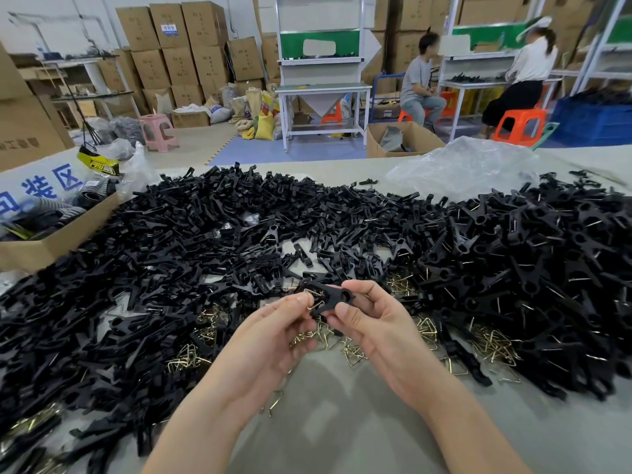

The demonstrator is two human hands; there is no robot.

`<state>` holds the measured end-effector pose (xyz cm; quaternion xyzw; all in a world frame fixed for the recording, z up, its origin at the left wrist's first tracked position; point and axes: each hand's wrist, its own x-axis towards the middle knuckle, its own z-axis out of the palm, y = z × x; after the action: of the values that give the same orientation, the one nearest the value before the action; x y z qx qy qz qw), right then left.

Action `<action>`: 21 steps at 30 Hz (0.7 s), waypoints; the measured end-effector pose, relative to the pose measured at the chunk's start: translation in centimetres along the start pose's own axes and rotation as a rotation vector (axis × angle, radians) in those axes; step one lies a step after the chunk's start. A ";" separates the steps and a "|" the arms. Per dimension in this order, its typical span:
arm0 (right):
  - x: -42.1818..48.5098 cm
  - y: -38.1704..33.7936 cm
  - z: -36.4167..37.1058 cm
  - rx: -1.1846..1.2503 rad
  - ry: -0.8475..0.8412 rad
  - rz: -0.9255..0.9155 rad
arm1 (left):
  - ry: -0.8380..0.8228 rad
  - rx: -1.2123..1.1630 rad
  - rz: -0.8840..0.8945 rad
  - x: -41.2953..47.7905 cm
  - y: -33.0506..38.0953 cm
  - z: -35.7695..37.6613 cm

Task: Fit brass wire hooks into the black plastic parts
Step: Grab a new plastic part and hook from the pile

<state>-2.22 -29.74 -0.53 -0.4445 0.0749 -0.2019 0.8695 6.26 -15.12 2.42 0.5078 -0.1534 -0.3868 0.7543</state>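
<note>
The black plastic part (331,296) is held just above the scatter of loose brass hooks (345,348) on the table (342,425); its long axis runs roughly left to right, holed end toward the right hand (374,325), forked end toward the left hand (273,336); the right hand's thumb and fingers grip the holed end; the left hand pinches a brass wire hook (315,304) at the fork; heaps of black parts (205,227) lie beyond the scatter.

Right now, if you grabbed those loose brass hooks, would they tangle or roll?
Probably tangle: the brass hooks lie interlocked in heaps. Likely light and slightly springy, being thin bent wire. Unlikely to roll, given their angular triangular bends.
</note>
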 end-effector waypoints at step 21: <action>-0.3 0.1 -0.2 -0.108 -0.084 0.010 | -0.023 0.037 -0.004 0.5 -0.7 0.2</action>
<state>-2.52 -29.71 -0.68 -0.4983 0.0514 -0.1743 0.8477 6.10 -15.76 1.78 0.5174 -0.1678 -0.3913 0.7423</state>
